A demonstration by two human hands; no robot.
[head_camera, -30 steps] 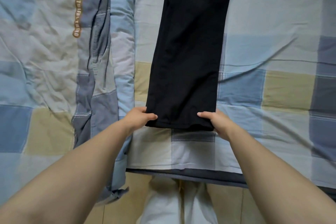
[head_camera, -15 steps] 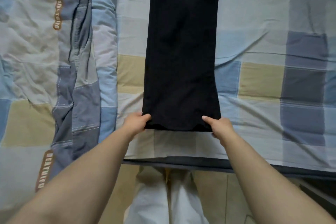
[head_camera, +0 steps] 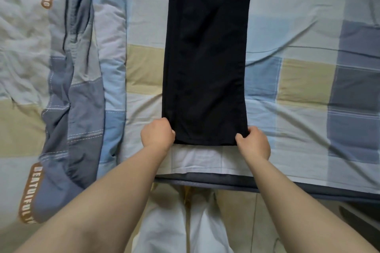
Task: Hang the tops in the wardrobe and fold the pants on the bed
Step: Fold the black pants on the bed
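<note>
Quilt [head_camera: 61, 88]: bunched along the left of the bed, off the folding area
Left hand [head_camera: 157, 134]: pinching the hem's left corner of the black pants [head_camera: 205, 57]
Pants: flat on the checked sheet [head_camera: 298, 26], legs stacked, likely for folding
Right hand [head_camera: 254, 142]: pinching the right corner; both corners held, probably to lift the hem evenly

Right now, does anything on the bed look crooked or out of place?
Nothing stands out. The black pants lie flat and straight on the sheet, the left hand and right hand each gripping a hem corner. The quilt is bunched to the left, just rumpled.
</note>
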